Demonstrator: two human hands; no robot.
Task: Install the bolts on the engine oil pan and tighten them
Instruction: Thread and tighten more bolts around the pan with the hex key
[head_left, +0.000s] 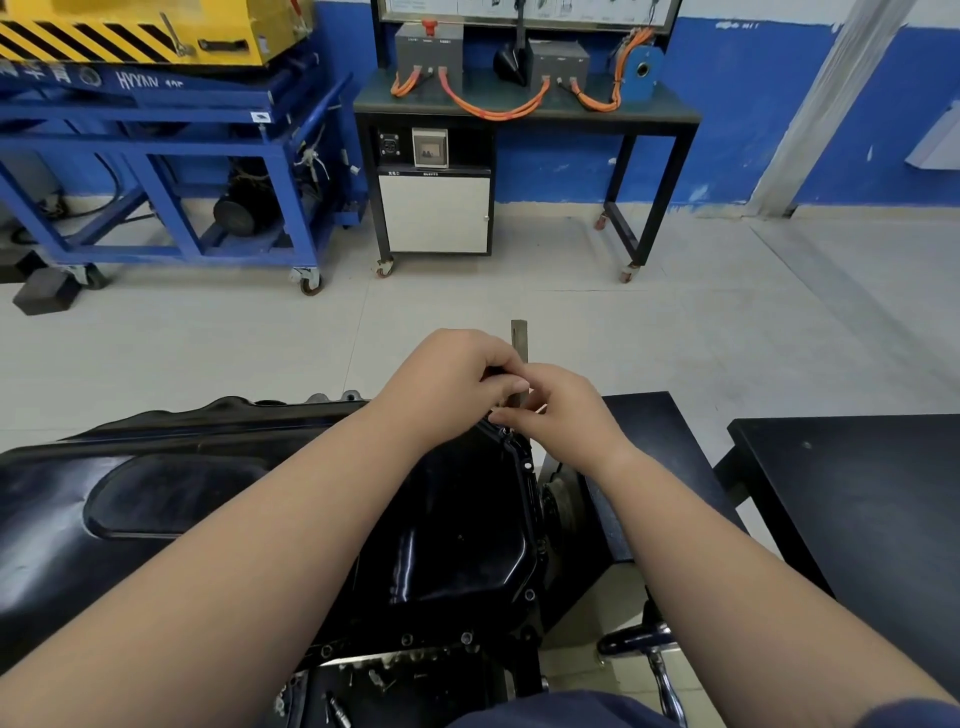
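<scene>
Both hands meet over the far corner of the oil pan (457, 519), which sits right before the person, left of the black table (857, 493). The left hand (452, 379) curls its fingers round a dark handle (492, 371) beside an upright grey metal bar (519, 338), while the right hand (563, 415) bunches its fingers (501, 415) at the flange; whether they pinch a bolt I cannot tell. With the hole hidden under the hands, a bolt started crooked could cross-thread, or skid off the pan's glossy, smooth, rounded black walls, whose flange bolts (527, 466) show as small bright heads.
</scene>
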